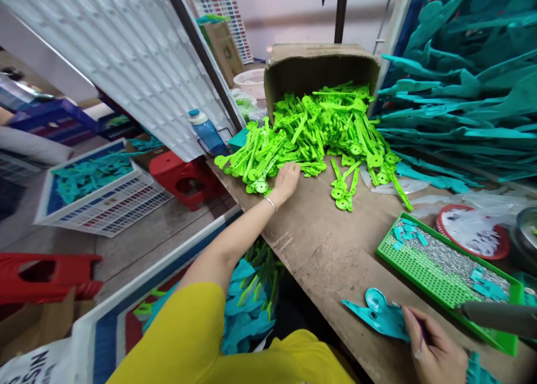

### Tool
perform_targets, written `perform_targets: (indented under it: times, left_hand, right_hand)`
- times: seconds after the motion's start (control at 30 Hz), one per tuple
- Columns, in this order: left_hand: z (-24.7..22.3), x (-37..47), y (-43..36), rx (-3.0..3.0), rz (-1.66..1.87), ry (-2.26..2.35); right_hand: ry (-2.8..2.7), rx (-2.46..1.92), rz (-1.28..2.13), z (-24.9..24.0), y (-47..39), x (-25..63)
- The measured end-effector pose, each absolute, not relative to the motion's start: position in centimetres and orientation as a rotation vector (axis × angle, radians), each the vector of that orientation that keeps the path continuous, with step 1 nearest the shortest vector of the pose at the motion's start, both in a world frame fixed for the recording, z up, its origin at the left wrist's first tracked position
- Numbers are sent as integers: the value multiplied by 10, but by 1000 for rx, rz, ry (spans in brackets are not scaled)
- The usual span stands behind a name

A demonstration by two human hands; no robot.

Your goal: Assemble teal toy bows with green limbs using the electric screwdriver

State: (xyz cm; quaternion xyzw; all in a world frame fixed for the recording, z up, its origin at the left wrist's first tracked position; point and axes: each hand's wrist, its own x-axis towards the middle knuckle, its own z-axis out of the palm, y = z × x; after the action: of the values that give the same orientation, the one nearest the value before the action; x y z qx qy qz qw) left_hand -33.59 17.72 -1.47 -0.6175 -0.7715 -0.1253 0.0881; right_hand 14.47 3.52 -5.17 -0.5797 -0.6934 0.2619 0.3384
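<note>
My left hand point(287, 181) reaches out to the near edge of a heap of bright green plastic pieces point(310, 127), long thin parts with round disc ends. Its fingers curl downward among them, and their tips are hidden, so whatever they grip cannot be made out. My right hand point(438, 345), low at the right, pinches a flat teal plastic part point(384, 317) with a pointed end and a round disc on top. That part is held just over the brown tabletop point(319, 250). A small cluster of green pieces point(344, 191) lies apart from the heap.
The heap spills from a cardboard box point(323, 51). At right are a green tray point(423, 269) of small metal pieces, a red basket point(440, 222), a dark grey bar point(499, 317) and stacked teal parts point(461, 99). A blue bottle point(210, 135) stands at the table's left edge.
</note>
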Motion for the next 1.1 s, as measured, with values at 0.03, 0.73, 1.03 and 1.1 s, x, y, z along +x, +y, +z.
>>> perform_targets:
  times: [0.03,0.73,1.03,1.1]
  left_hand:
    - [-10,-347,187,-1800,-359,-2311]
    - [-14,-371,225,-1953,-183,-2197]
    - [-10,-362,229,-1856,-285,-2264]
    - [-5,-358,228,-1876,-329,-2242]
  right_hand:
    - [-1798,-1511,678,-49,35,142]
    - [-1802,-1528,768,-39,39,130]
    - [-1816,-1524,810,-41,39,129]
    - [-1811,-1528,808,-41,40,129]
